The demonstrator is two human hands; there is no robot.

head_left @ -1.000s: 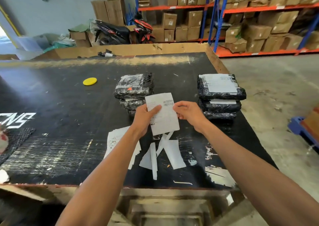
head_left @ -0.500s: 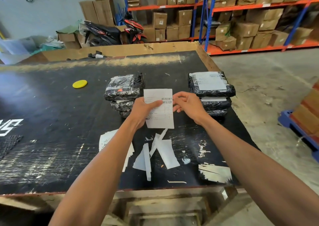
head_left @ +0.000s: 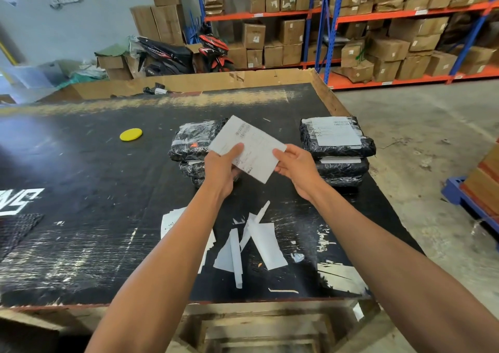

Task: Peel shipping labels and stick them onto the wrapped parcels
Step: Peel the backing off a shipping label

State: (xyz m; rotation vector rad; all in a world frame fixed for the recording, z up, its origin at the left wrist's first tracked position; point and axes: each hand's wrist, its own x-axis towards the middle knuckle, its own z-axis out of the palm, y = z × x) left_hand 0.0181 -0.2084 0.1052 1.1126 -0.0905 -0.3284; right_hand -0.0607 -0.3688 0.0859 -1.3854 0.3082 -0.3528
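A white shipping label [head_left: 251,147] is held tilted above the black table, between both hands. My left hand [head_left: 220,167] pinches its left edge with the thumb on top. My right hand [head_left: 295,167] pinches its right corner. Just behind the label stands a stack of black wrapped parcels [head_left: 193,143] with no label on top. A second stack of black parcels [head_left: 337,147] on the right carries a white label on its top parcel. A pile of unpeeled labels [head_left: 171,221] lies under my left forearm.
Peeled backing strips [head_left: 253,242] lie scattered on the black table [head_left: 81,190] near the front edge. A yellow disc [head_left: 131,134] sits at the left back. Cardboard lines the far edge. A blue pallet [head_left: 464,198] and shelving with boxes stand to the right.
The label has turned from upright to a slanted, tilted-back position and risen toward the left parcel stack. Both hands kept their hold on it and moved slightly forward.
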